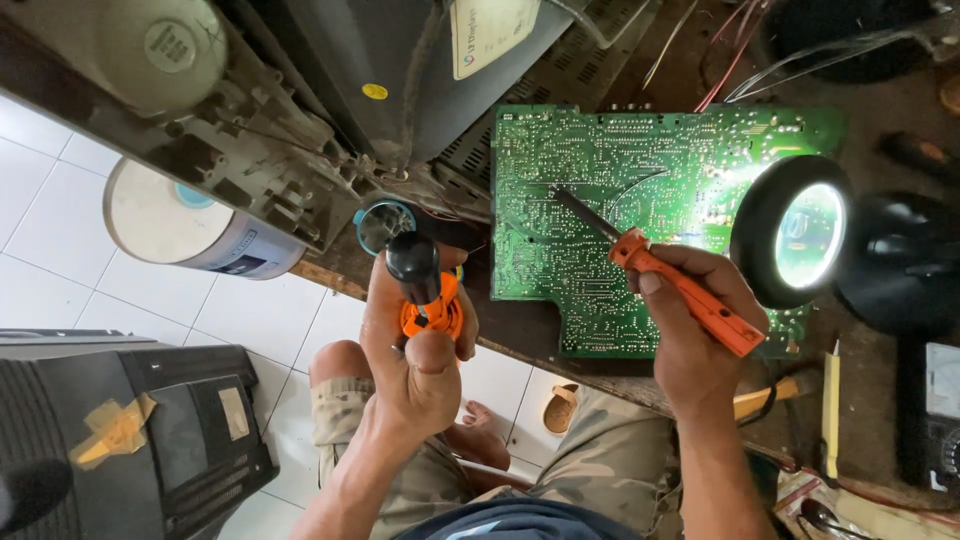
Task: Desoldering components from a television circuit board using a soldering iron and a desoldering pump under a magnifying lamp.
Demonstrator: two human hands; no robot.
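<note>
A green circuit board (600,170) lies solder side up on a wooden bench. My right hand (695,330) grips an orange soldering iron (690,292); its dark tip rests on the board near the upper middle. My left hand (415,350) holds an orange and black desoldering pump (420,290) upright, off the board's left edge, thumb on its body. A round lit magnifier lamp (795,232) hovers over the board's right end.
An old television chassis (330,90) leans over the bench's far left. A white paint can (175,222) and a black television casing (130,430) stand on the tiled floor. Wires (720,60), a meter (940,420) and a yellow tool (830,400) lie at the right.
</note>
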